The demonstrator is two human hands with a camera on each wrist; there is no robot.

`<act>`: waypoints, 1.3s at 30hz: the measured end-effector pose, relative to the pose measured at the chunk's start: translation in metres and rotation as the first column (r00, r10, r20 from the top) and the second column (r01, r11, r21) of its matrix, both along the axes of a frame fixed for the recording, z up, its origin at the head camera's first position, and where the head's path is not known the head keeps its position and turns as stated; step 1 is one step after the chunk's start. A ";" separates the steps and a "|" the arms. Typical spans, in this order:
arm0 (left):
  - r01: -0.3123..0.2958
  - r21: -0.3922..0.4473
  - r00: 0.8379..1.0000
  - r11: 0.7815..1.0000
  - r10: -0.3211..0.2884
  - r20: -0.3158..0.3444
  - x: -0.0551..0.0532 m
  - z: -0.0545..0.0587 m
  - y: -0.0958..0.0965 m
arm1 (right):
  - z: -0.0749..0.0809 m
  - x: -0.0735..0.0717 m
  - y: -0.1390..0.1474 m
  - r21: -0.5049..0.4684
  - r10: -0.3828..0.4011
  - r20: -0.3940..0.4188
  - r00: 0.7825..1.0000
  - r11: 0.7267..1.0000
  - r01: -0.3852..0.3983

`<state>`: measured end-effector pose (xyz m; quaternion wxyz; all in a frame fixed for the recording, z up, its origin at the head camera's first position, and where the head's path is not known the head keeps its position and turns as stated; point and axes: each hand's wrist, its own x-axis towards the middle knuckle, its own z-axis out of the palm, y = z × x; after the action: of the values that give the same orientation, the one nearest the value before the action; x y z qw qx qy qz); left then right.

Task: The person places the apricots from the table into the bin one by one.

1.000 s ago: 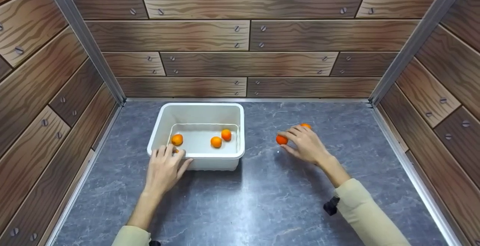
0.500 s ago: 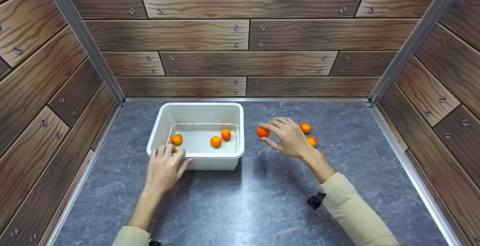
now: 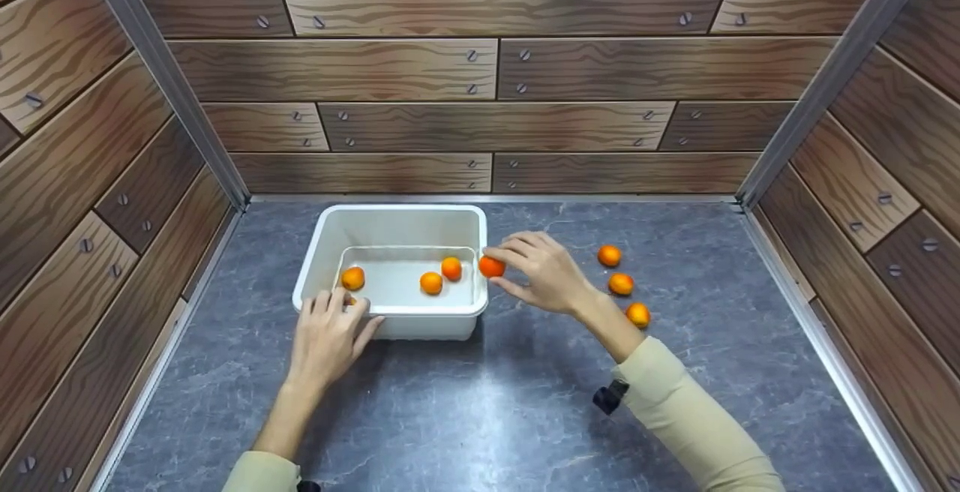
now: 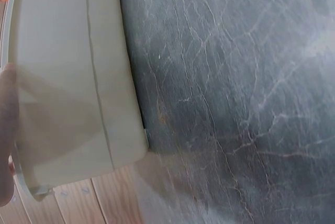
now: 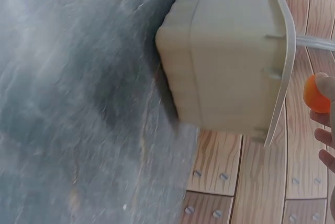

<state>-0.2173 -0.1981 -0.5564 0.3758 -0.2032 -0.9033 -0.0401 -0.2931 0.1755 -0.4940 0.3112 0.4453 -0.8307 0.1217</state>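
In the head view, a white plastic bin [image 3: 424, 327] stands left of centre with several mandarins, such as one mandarin [image 3: 431, 283], on its floor. My left hand [image 3: 328, 338] holds the bin's near rim at the left, fingers over the edge and thumb on the outer wall; it partly hides a mandarin inside. My right hand [image 3: 546, 276] pinches another mandarin [image 3: 491, 266] between thumb and fingers, at the bin's right rim. The right wrist view shows this held mandarin [image 5: 315, 96] apart from the bin wall [image 5: 230, 56], above rim height.
Three loose mandarins lie in a slanting row on the grey marbled tabletop [image 3: 480, 409], right of my right hand: a far one [image 3: 609, 255], a middle one [image 3: 621, 283] and a near one [image 3: 638, 315]. Wood-patterned panels [image 3: 495, 72] with metal edging enclose the back and sides.
My right hand has lifted the mandarin from the tabletop and carried it left to the bin's right rim, uncovering the loose mandarins. The left hand and bin stay in place.
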 end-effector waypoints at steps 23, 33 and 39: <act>0.002 0.013 1.000 1.000 -0.002 -0.009 0.001 -0.002 0.001 | -0.004 -0.010 -0.055 0.175 0.027 0.019 0.999 0.984 -0.029; 0.000 0.005 1.000 1.000 0.000 -0.024 -0.001 -0.002 0.001 | -0.010 -0.012 -0.056 0.202 -0.002 0.084 0.996 0.979 -0.015; 0.002 0.008 1.000 1.000 -0.002 -0.021 -0.001 -0.002 0.001 | -0.012 -0.012 -0.053 0.185 0.026 0.041 0.999 0.982 -0.033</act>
<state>-0.2178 -0.1968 -0.5589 0.3862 -0.2029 -0.8988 -0.0420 -0.3053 0.1223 -0.5064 0.2504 0.4822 -0.8376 0.0567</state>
